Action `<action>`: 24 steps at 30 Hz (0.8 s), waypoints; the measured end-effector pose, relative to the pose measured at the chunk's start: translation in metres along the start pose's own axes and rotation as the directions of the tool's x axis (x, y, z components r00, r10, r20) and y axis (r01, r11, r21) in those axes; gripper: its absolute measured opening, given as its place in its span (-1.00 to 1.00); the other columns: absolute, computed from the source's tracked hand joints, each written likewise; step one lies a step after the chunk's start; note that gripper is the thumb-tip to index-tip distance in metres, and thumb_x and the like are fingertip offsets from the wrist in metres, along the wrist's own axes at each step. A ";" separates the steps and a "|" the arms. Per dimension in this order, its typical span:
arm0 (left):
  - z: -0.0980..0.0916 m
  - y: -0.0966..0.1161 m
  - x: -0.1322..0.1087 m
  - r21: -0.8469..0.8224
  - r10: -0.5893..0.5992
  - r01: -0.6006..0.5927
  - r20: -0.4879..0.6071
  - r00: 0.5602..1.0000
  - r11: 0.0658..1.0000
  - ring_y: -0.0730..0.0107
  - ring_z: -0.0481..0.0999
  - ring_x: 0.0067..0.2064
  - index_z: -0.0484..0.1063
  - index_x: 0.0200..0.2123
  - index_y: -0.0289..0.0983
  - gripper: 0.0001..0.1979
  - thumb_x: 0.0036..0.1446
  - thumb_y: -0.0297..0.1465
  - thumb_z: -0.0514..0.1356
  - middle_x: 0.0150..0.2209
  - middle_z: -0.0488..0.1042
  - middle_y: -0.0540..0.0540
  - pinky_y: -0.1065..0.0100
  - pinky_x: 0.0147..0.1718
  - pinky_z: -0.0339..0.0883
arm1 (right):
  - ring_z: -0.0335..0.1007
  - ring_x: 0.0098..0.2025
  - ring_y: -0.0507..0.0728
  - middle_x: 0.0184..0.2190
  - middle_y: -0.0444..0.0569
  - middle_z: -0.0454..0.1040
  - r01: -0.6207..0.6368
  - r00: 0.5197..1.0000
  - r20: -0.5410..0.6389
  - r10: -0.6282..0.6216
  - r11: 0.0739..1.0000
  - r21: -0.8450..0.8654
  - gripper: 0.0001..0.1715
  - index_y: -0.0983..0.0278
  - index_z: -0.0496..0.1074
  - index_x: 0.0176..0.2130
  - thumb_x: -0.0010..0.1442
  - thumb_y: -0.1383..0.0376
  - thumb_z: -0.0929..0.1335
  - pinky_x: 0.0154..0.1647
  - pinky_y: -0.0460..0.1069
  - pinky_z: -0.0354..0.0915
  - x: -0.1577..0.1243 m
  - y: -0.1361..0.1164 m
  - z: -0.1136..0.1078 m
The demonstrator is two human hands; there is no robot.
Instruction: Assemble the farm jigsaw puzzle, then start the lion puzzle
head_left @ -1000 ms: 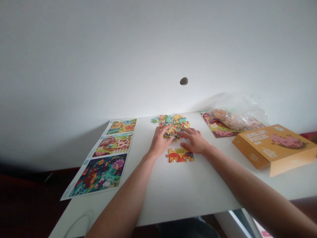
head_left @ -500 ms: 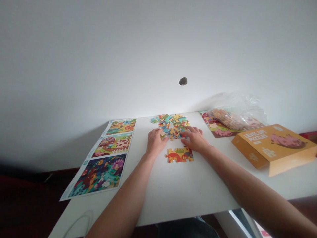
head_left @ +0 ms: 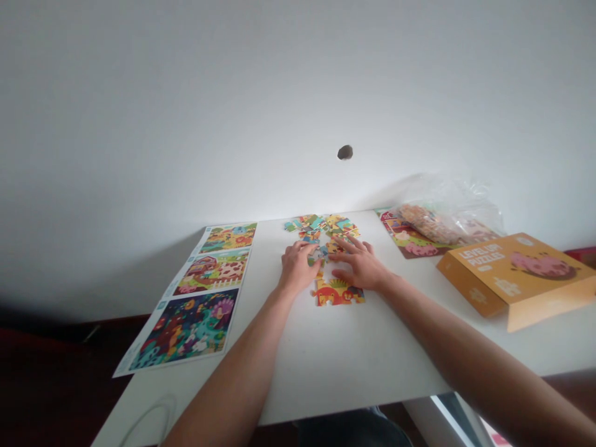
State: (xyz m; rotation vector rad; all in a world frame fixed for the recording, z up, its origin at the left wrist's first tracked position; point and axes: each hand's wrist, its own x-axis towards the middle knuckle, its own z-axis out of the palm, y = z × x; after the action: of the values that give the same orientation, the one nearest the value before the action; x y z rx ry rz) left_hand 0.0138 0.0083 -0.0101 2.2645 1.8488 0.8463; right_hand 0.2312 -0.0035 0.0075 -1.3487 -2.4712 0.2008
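Observation:
Loose jigsaw puzzle pieces (head_left: 342, 225) lie in a colourful heap near the wall. At the heap's near left side is my left hand (head_left: 298, 266), its fingers bent over pieces and its thumb held apart. My right hand (head_left: 361, 266) rests palm down at the near right side, fingers spread across pieces. Both hands touch the heap, and some pieces beneath them are hidden. Just in front lies a small joined section of puzzle (head_left: 338, 295) with a red lion's face on yellow. My right hand covers part of its upper edge.
On the left lies a sheet (head_left: 200, 279) printed with three pictures. A yellow puzzle box (head_left: 521, 273) stands at the right. Behind it a clear plastic bag (head_left: 460, 214) of pieces rests on a farm picture (head_left: 414, 247). The white wall (head_left: 279, 124) borders the table's back.
Both hands have drawn slightly nearer to me, toward the joined section. Some pieces have shifted with them, and a gap shows within the near part of the heap.

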 end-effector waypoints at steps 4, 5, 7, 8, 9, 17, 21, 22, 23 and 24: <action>0.001 0.000 -0.002 0.088 -0.037 0.037 0.000 0.999 0.995 -0.04 0.30 0.15 0.38 0.16 -0.11 -0.51 0.15 -0.22 0.21 0.20 0.37 -0.11 -0.02 0.08 0.25 | -0.19 0.40 0.41 0.37 -0.06 0.07 -0.105 0.994 -0.042 0.104 0.994 -0.017 -0.57 0.06 0.47 0.08 0.25 0.07 0.31 0.24 0.48 -0.10 0.002 0.000 0.001; 0.001 0.000 -0.001 0.073 -0.030 0.029 0.014 0.999 0.997 -0.02 0.32 0.14 0.37 0.17 -0.10 -0.52 0.17 -0.24 0.18 0.19 0.40 -0.10 -0.03 0.07 0.25 | -0.20 0.40 0.42 0.38 -0.05 0.07 -0.099 0.994 -0.042 0.098 0.995 -0.014 -0.54 0.07 0.45 0.10 0.25 0.07 0.31 0.24 0.49 -0.11 0.002 -0.001 0.000; 0.002 -0.001 0.000 0.007 -0.009 0.009 0.031 0.999 1.000 0.09 0.35 0.12 0.36 0.16 -0.09 -0.57 0.22 -0.32 0.12 0.13 0.46 -0.06 0.03 0.09 0.25 | -0.24 0.41 0.43 0.40 -0.05 0.01 -0.024 1.000 -0.005 0.024 1.000 0.007 -0.44 0.06 0.35 0.20 0.25 0.04 0.30 0.25 0.50 -0.14 0.002 -0.004 -0.002; 0.002 -0.001 0.001 -0.032 -0.002 0.003 0.030 1.000 0.999 0.15 0.37 0.12 0.36 0.16 -0.09 -0.58 0.24 -0.38 0.08 0.11 0.47 -0.03 0.08 0.10 0.25 | -0.27 0.42 0.45 0.41 -0.06 -0.02 0.032 0.999 0.028 -0.033 0.999 0.024 -0.39 0.03 0.29 0.25 0.25 0.02 0.30 0.24 0.52 -0.17 0.002 -0.007 -0.003; 0.002 -0.002 0.003 -0.060 0.001 0.001 0.023 1.000 0.998 0.20 0.37 0.12 0.35 0.16 -0.09 -0.57 0.24 -0.44 0.04 0.12 0.47 -0.02 0.12 0.11 0.25 | -0.29 0.42 0.47 0.41 -0.08 -0.05 0.087 0.994 0.065 -0.090 0.995 0.044 -0.35 0.01 0.25 0.28 0.24 -0.01 0.30 0.24 0.54 -0.20 0.003 -0.010 -0.004; 0.005 0.001 0.004 0.115 -0.097 0.087 0.085 0.992 0.990 -0.03 0.26 0.15 0.17 0.29 -0.10 -0.44 0.22 -0.41 0.04 0.19 0.39 -0.14 -0.06 0.07 0.17 | -0.25 0.40 0.53 0.36 -0.08 0.12 0.090 0.985 0.142 -0.102 0.992 0.090 -0.45 -0.04 0.37 0.19 0.29 -0.08 0.24 0.19 0.64 -0.36 0.004 -0.021 -0.004; 0.001 0.002 0.003 0.160 -0.137 0.128 0.043 0.990 0.979 -0.01 0.26 0.09 0.20 0.27 -0.08 -0.50 0.26 -0.36 0.00 0.20 0.35 -0.14 -0.03 0.04 0.18 | -0.25 0.40 0.53 0.36 -0.03 0.10 0.014 0.998 0.065 -0.015 1.000 0.020 -0.49 0.03 0.46 0.10 0.27 -0.07 0.26 0.22 0.61 -0.37 0.003 -0.018 -0.006; 0.000 0.001 0.003 0.168 -0.155 0.149 0.024 0.988 0.974 -0.01 0.26 0.08 0.23 0.25 -0.09 -0.51 0.26 -0.38 0.00 0.18 0.37 -0.15 -0.01 0.03 0.20 | -0.26 0.41 0.52 0.37 -0.03 0.09 0.019 0.998 0.056 -0.019 1.000 0.012 -0.48 0.03 0.45 0.12 0.27 -0.07 0.26 0.22 0.60 -0.38 0.002 -0.018 -0.007; -0.001 0.001 0.003 0.173 -0.176 0.173 0.003 0.984 0.970 0.01 0.26 0.08 0.26 0.23 -0.09 -0.52 0.25 -0.40 0.00 0.16 0.38 -0.16 0.01 0.01 0.21 | -0.29 0.41 0.51 0.38 -0.05 0.07 0.044 0.997 0.061 -0.045 0.999 0.015 -0.47 0.02 0.43 0.14 0.27 -0.07 0.26 0.23 0.59 -0.38 0.002 -0.019 -0.008; -0.002 0.000 0.003 0.175 -0.197 0.196 -0.015 0.980 0.965 0.01 0.27 0.08 0.29 0.21 -0.09 -0.52 0.24 -0.43 0.00 0.14 0.39 -0.16 0.02 0.00 0.23 | -0.31 0.42 0.51 0.39 -0.07 0.04 0.086 0.993 0.078 -0.088 0.996 0.026 -0.46 0.00 0.40 0.17 0.28 -0.07 0.26 0.23 0.58 -0.39 0.002 -0.020 -0.008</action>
State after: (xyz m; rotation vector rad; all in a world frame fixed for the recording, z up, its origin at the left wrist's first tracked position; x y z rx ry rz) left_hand 0.0129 0.0106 -0.0070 2.1245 2.1816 0.6736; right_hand 0.2169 -0.0129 0.0210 -1.2432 -2.5787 0.2657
